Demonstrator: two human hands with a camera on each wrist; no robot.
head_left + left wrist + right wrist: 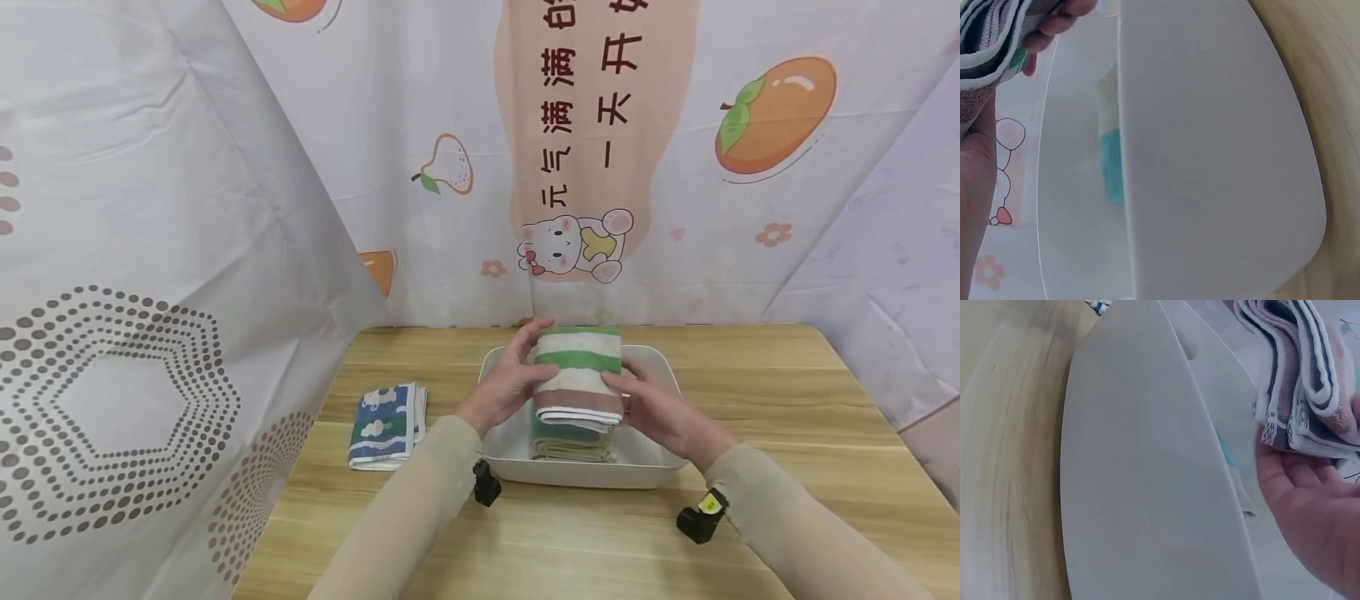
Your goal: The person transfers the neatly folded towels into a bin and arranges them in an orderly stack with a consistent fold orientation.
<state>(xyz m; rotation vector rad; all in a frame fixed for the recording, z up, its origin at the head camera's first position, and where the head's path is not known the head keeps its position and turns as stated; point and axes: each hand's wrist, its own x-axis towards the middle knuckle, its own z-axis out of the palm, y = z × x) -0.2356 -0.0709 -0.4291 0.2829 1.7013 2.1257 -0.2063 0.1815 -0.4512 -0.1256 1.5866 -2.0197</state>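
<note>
Both hands hold a folded striped towel [579, 375], white with green and brown bands, above a white plastic bin [585, 475]. My left hand [512, 377] grips its left side, thumb on the front face. On the right edge, my right hand [663, 414] grips it with the thumb in front and fingers behind. The towel's stacked folds [1300, 369] show edge-on in the right wrist view. Inside the bin, below the held towel, lies a folded teal and cream towel [570, 444], partly hidden by it. The bin wall hides most of that teal towel [1111, 165] in the left wrist view.
A folded blue, green and white patterned towel [384, 427] lies on the wooden table [757, 392] left of the bin. Behind the table hangs a printed white curtain [450, 225], and another patterned cloth [135, 400] hangs along the left.
</note>
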